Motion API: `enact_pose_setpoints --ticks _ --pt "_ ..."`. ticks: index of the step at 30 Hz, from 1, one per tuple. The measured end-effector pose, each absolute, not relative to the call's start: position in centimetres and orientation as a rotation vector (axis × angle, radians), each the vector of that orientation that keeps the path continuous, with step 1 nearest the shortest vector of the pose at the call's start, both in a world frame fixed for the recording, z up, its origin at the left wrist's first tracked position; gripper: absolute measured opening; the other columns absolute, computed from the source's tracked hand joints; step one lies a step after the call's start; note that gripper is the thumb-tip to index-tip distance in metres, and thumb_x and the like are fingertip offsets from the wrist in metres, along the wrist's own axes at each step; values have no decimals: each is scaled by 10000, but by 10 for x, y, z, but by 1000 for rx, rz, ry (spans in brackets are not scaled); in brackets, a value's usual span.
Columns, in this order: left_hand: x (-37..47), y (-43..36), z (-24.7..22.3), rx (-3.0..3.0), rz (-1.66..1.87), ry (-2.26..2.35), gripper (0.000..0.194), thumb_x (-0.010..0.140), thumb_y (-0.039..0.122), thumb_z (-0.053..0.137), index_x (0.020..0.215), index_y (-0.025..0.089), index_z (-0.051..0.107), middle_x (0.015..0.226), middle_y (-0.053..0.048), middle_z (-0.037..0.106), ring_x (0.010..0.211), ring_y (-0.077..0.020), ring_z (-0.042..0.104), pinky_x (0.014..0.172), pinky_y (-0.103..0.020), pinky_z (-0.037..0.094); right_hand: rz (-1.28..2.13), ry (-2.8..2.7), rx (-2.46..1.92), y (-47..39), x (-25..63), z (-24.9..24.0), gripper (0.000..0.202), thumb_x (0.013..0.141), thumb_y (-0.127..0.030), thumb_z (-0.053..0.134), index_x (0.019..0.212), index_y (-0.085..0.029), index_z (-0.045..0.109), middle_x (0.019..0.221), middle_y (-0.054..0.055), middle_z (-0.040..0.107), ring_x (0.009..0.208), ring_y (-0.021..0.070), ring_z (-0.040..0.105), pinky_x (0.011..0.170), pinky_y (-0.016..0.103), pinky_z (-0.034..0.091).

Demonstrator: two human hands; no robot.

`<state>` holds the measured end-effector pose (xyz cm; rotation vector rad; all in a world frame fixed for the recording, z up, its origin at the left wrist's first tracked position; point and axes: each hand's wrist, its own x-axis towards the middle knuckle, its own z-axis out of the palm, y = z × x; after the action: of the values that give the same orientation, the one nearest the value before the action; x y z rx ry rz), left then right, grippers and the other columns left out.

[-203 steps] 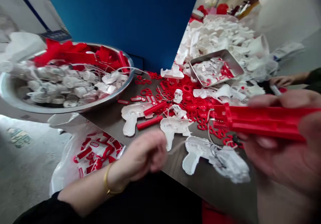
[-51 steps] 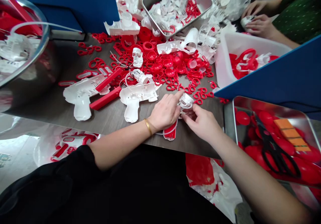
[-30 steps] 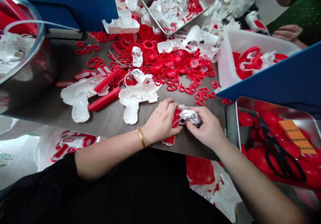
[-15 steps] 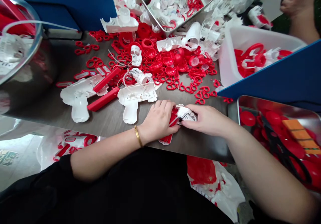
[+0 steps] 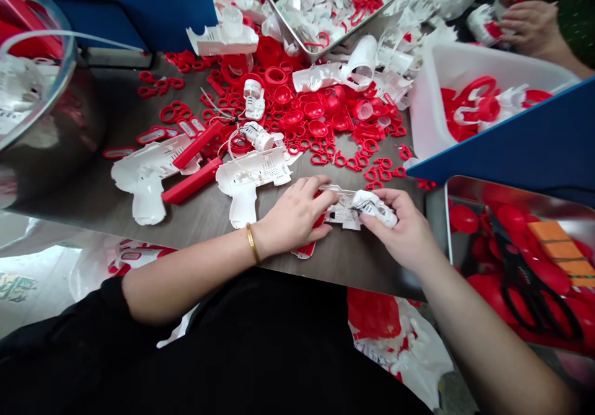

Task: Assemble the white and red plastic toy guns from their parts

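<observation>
My left hand lies over a red part and the near end of a white shell half, fingers bent onto them. My right hand pinches a small white motor unit with dark wires, at the right end of that shell. Two more white gun-shaped shells rest to the left, one by my left wrist, the other farther left, with two red bars beside them. Two similar white units sit above the nearer shell.
Red rings and cups are heaped mid-table. Behind stands a metal tray of white pieces. At right are a white bin, a blue divider and a tray with black scissors. A metal bowl is left. Another person's hands show top right.
My right hand has moved right with the white unit, uncovering more of the shell. My left fingers have lifted and spread slightly. The other person's hands came further into view with a white and red part.
</observation>
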<state>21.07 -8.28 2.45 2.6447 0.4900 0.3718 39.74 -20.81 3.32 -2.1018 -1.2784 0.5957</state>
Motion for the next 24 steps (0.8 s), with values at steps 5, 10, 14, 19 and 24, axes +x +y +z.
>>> enact_pose_setpoints --ticks 5,10,14,19,24 --pt "212 -83 25 2658 264 456 425 775 354 649 1157 199 546 1341 -122 450 1113 -305 447 933 -450 426 82 -1511 -2014 -223 380 25 437 788 -265 631 1199 -219 488 1113 116 619 1010 275 598 871 434 496" --pt "219 -81 28 2613 195 516 509 698 327 652 1147 126 525 1199 -131 524 1017 -277 471 896 -416 450 245 -1731 -1955 -203 380 26 378 770 -227 606 1133 -244 502 1063 74 641 975 259 614 844 402 503" --pt "217 -82 22 2584 291 543 477 718 324 618 1134 113 521 1140 -131 538 998 -274 472 887 -418 456 449 -1687 -1972 -195 383 27 403 766 -290 604 1147 -247 478 1035 48 665 878 233 658 759 353 518" --pt "216 -85 19 2573 309 575 444 726 320 603 1108 104 537 1094 -125 550 984 -268 481 888 -417 461 438 -1699 -2025 -197 372 31 401 763 -295 574 1142 -200 484 1024 87 680 883 260 665 739 362 510" --pt "215 -84 21 2560 284 547 408 729 333 610 1070 122 533 1047 -111 565 961 -262 497 883 -414 467 723 -1484 -2133 -199 377 43 387 788 -358 588 1147 -219 549 990 55 684 847 227 668 725 343 522"
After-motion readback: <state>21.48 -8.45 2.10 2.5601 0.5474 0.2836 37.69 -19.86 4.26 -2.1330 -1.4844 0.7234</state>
